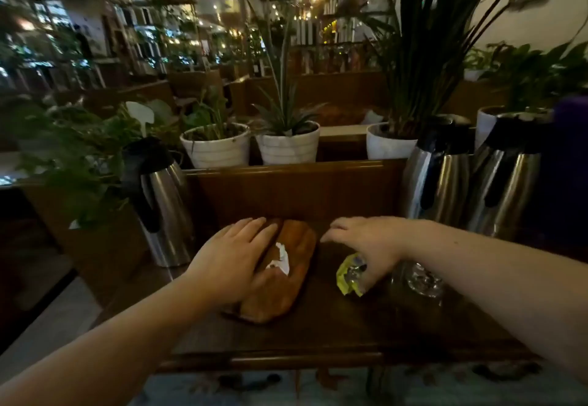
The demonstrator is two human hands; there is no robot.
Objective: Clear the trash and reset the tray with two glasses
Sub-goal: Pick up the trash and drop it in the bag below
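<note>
A brown wooden tray (pixel 288 291) lies in the middle of the dark wooden table (pixel 334 335). A crumpled white paper scrap (pixel 281 259) rests on the tray. My left hand (pixel 232 259) lies flat over the tray's left side, fingers spread, touching the scrap near the thumb. My right hand (pixel 369 246) hovers to the right of the tray with fingers apart, just above a crumpled yellow wrapper (pixel 350 275) on the table. A clear glass (pixel 420 281) stands on the table under my right forearm, partly hidden by it.
A steel thermos jug (pixel 162 202) stands at the table's left edge and two more jugs (pixel 471 179) at the right. White plant pots (pixel 251 148) line the ledge behind the table's wooden back panel (pixel 296 192).
</note>
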